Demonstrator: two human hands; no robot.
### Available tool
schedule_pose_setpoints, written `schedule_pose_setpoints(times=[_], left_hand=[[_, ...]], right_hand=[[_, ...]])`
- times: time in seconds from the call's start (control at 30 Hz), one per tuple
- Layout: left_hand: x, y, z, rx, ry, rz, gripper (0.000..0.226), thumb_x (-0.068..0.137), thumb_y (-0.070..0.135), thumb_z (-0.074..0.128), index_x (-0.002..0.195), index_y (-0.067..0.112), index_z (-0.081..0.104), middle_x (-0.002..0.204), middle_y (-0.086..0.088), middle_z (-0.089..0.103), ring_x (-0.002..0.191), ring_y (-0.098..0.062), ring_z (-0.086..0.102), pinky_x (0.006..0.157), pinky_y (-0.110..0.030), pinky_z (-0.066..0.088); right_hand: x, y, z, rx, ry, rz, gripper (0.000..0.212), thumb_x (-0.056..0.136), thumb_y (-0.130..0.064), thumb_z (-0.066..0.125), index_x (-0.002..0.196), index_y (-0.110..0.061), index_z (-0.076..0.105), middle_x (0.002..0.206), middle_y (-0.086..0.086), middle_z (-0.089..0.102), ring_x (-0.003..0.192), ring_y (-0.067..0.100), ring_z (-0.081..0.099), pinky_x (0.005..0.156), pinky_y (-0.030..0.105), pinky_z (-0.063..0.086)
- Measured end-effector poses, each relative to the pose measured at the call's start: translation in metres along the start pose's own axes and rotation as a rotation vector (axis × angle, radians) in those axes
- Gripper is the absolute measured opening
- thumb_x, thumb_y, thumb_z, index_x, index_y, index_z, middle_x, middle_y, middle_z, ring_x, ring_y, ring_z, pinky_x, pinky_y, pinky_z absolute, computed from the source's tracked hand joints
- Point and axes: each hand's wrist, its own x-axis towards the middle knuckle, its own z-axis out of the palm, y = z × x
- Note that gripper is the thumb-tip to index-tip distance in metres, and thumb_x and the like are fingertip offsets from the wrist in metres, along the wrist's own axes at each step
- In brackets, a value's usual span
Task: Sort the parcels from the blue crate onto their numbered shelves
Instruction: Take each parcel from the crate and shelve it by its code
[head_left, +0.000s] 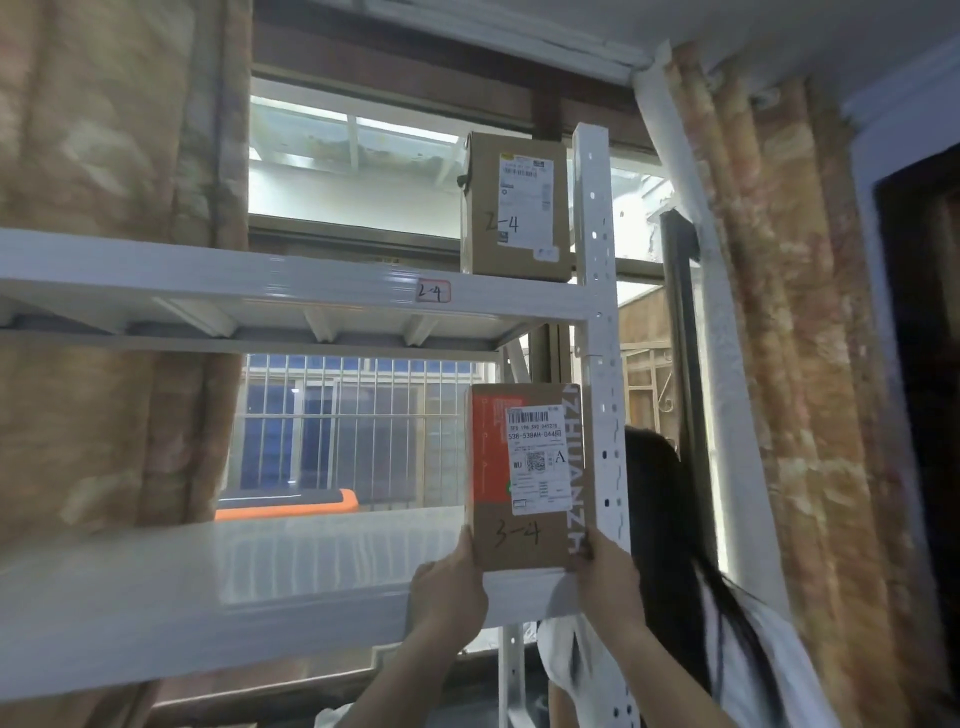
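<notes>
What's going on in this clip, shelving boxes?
A person is setting a cardboard parcel marked 3-4 upright at the right end of the lower shelf, left hand and right hand gripping its bottom corners. On the shelf above, tagged 2-4, a parcel marked 2-4 already stands. The blue crate is not in view.

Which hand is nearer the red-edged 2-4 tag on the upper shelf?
Left. The left hand holds the 3-4 parcel's lower left corner, almost straight below the 2-4 tag; the right hand grips the lower right corner, farther right.
</notes>
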Motion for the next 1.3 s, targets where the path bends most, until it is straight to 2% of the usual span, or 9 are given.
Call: schedule_pose_setpoints(times=[0.13,0.23,0.33,0.47,0.6,0.7,0.9,1.1,1.3], left_hand=[[0.003,0.0,0.003,-0.031,-0.037,-0.035,0.061,0.095,0.02,0.036,0.149,0.028,0.008,0.118,0.003,0.065,0.101,-0.021,0.059,0.095,-0.039,0.049],[-0.001,-0.003,-0.002,-0.035,-0.112,-0.052,0.066,0.099,0.038,0.028,0.15,0.02,-0.009,0.157,-0.001,0.022,0.144,-0.021,0.023,0.118,-0.036,0.016],[-0.007,-0.019,-0.017,0.063,-0.121,-0.021,0.07,0.097,0.052,0.02,0.148,0.019,-0.014,0.159,0.003,-0.007,0.147,-0.014,-0.006,0.115,-0.032,-0.008],[-0.018,-0.048,-0.062,0.19,-0.089,-0.031,0.071,0.096,0.056,0.018,0.15,0.019,-0.009,0.159,0.002,-0.007,0.147,-0.013,-0.007,0.117,-0.035,-0.006],[-0.039,-0.084,-0.141,0.32,-0.095,-0.092,0.066,0.098,0.05,0.02,0.151,0.017,-0.001,0.16,0.0,-0.004,0.147,-0.015,-0.005,0.119,-0.036,-0.002],[-0.074,-0.116,-0.205,0.336,-0.059,-0.208,0.065,0.097,0.05,0.026,0.151,0.02,0.007,0.16,0.0,0.004,0.147,-0.02,0.007,0.119,-0.039,0.01],[-0.176,-0.172,-0.33,0.301,-0.294,-0.592,0.057,0.101,0.038,0.029,0.15,0.016,0.011,0.16,-0.006,0.002,0.147,-0.023,0.009,0.116,-0.035,0.011],[-0.296,-0.215,-0.45,0.372,-0.208,-0.805,0.047,0.097,0.027,0.044,0.14,0.008,0.037,0.149,-0.015,0.035,0.135,-0.031,0.035,0.112,-0.039,0.028],[-0.409,-0.258,-0.567,0.461,-0.13,-0.92,0.059,0.1,0.04,0.025,0.151,0.012,0.011,0.159,-0.007,0.003,0.147,-0.022,0.003,0.118,-0.035,0.004]], right_hand=[[-0.002,0.002,-0.004,-0.044,0.025,-0.029,0.025,0.096,-0.011,0.047,0.105,-0.023,0.067,0.086,-0.012,0.067,0.08,0.008,0.064,0.068,0.024,0.054],[-0.005,-0.002,-0.012,-0.091,0.123,-0.045,0.017,0.096,-0.024,0.05,0.089,-0.024,0.066,0.076,-0.011,0.067,0.068,0.005,0.063,0.063,0.027,0.057],[-0.009,-0.017,-0.024,-0.059,0.292,-0.169,0.015,0.096,-0.027,0.049,0.086,-0.03,0.06,0.079,-0.011,0.065,0.067,0.001,0.06,0.063,0.024,0.052],[-0.014,-0.06,-0.021,-0.199,0.318,-0.428,0.022,0.096,-0.035,0.043,0.117,-0.035,0.05,0.114,-0.012,0.059,0.105,0.004,0.057,0.091,0.033,0.053],[-0.033,-0.117,0.024,-0.327,0.04,-0.603,0.052,0.097,-0.032,0.042,0.147,-0.019,0.033,0.152,0.001,0.036,0.143,0.019,0.029,0.12,0.041,0.022],[-0.062,-0.161,0.076,-0.383,-0.271,-0.735,0.054,0.1,-0.03,0.037,0.152,-0.017,0.024,0.16,0.0,0.021,0.149,0.016,0.013,0.121,0.031,0.004],[-0.152,-0.246,0.184,-0.536,-0.949,-0.668,0.055,0.102,-0.034,0.031,0.153,-0.016,0.02,0.161,0.006,0.015,0.148,0.024,0.014,0.119,0.036,0.014],[-0.274,-0.344,0.246,-0.472,-1.087,-0.791,0.052,0.1,-0.036,0.035,0.149,-0.017,0.03,0.155,0.011,0.032,0.137,0.029,0.038,0.112,0.035,0.032],[-0.411,-0.443,0.289,-0.387,-1.194,-0.951,0.051,0.101,-0.036,0.032,0.147,-0.014,0.034,0.154,0.01,0.034,0.138,0.027,0.038,0.116,0.038,0.028]])
